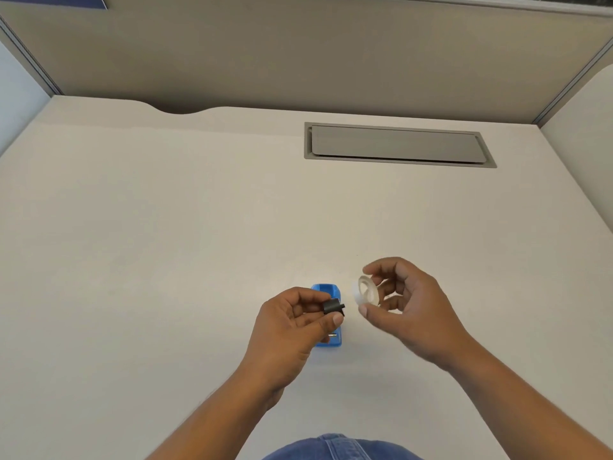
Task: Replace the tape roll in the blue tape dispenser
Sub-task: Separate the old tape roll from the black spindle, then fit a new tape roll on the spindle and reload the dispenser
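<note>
hands raised over the bench near its front edge: left hand (288, 322) pinches black spindle (332, 307), right hand (403, 303) pinches clear tape roll (366, 290). blue dispenser (326, 315) lies below, cradle apparently empty. left: thread roll onto spindle, seat it.

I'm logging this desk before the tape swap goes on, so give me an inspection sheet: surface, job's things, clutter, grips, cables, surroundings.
Surface: pale desk, bare apart from the job's things.
Job's things: blue tape dispenser on the desk, partly hidden by the left hand, no roll seen in it; black spindle; clear tape roll.
Clutter: nothing seen.
Grips: left hand pinches the spindle; right hand holds the roll by its fingertips, beside the spindle, not touching.
Cables: nothing seen; grey cable hatch shut.
Surroundings: beige partition behind the desk.
</note>
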Demonstrator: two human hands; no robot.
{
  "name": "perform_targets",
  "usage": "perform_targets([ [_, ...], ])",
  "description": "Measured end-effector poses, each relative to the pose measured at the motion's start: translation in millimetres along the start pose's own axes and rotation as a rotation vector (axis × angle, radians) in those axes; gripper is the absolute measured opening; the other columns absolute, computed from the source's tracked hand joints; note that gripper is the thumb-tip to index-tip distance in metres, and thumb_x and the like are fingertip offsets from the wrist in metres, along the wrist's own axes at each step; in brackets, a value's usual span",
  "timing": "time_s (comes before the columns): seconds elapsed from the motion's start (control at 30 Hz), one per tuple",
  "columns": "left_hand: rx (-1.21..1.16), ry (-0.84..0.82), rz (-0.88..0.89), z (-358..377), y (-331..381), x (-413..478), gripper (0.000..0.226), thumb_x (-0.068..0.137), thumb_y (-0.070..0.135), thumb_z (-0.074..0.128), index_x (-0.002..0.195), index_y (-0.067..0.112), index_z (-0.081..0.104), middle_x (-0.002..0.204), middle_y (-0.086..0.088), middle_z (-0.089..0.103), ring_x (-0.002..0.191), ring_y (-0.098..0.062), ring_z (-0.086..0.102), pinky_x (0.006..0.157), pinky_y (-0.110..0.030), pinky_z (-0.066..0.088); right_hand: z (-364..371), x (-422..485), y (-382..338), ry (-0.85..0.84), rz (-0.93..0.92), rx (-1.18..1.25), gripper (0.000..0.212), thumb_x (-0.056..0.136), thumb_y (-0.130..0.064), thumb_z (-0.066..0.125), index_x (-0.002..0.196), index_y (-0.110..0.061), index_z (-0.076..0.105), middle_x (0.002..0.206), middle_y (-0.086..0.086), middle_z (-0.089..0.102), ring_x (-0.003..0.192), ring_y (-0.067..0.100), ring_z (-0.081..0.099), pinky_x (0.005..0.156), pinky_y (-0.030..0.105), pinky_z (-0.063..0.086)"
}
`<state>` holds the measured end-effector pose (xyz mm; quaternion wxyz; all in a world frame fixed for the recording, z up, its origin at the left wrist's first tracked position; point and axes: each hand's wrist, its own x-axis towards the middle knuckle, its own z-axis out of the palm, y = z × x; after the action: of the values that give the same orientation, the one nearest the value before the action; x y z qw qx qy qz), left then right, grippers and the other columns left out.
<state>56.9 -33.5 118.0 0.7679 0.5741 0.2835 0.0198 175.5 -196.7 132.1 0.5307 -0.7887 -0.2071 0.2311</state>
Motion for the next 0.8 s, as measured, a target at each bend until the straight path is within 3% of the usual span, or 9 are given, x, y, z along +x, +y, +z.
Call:
perform_targets([
  [0.17,0.016,0.021,-0.037,-2.4,-2.2,5.9,0.026,0.076,0.005,0.082,0.098,0.014,0.072,0.089,-0.001,0.080,0.080,-0.016,0.075,0.061,-0.018,0.055,-10.0,43.1,23.1,0.063,0.072,-0.285,0.033,0.066,-0.026,0.085,0.093,-0.033,0.068,0.090,-0.012,0.067,0.072,0.004,0.061,0.063,0.017,0.048],
  [0.3,0.012,0.029,-0.058,-2.0,-4.5,8.4,0.027,0.075,0.004,0.081,0.099,0.012,0.072,0.089,-0.001,0.080,0.082,-0.017,0.076,0.062,-0.020,0.056,-5.1,70.2,46.9,0.059,0.099,-0.447,0.035,0.064,-0.030,0.085,0.093,-0.030,0.066,0.091,-0.012,0.062,0.075,0.006,0.060,0.064,0.020,0.042],
  [0.43,-0.010,0.038,-0.080,-4.8,-7.2,10.1,0.027,0.075,0.003,0.081,0.099,0.011,0.072,0.090,-0.004,0.079,0.082,-0.018,0.076,0.063,-0.020,0.056,3.1,86.6,67.9,0.047,0.138,-0.584,0.040,0.065,-0.033,0.084,0.099,-0.027,0.065,0.101,-0.007,0.060,0.086,0.011,0.057,0.073,0.028,0.046],
  [0.67,-0.014,0.039,-0.107,-10.4,-11.4,13.5,0.026,0.076,0.003,0.081,0.100,0.011,0.072,0.090,-0.004,0.079,0.082,-0.017,0.075,0.065,-0.018,0.056,14.1,88.4,81.2,0.051,0.169,-0.623,0.037,0.068,-0.036,0.080,0.099,-0.030,0.062,0.102,-0.006,0.059,0.095,0.015,0.059,0.077,0.033,0.050],
  [0.8,0.000,0.047,-0.108,-10.3,-11.5,13.8,0.026,0.075,0.004,0.081,0.099,0.012,0.072,0.089,-0.003,0.079,0.081,-0.016,0.076,0.065,-0.018,0.056,10.8,83.8,79.3,0.050,0.200,-0.596,0.062,0.065,-0.046,0.082,0.120,-0.029,0.056,0.111,-0.008,0.055,0.100,0.011,0.056,0.081,0.030,0.048],
])
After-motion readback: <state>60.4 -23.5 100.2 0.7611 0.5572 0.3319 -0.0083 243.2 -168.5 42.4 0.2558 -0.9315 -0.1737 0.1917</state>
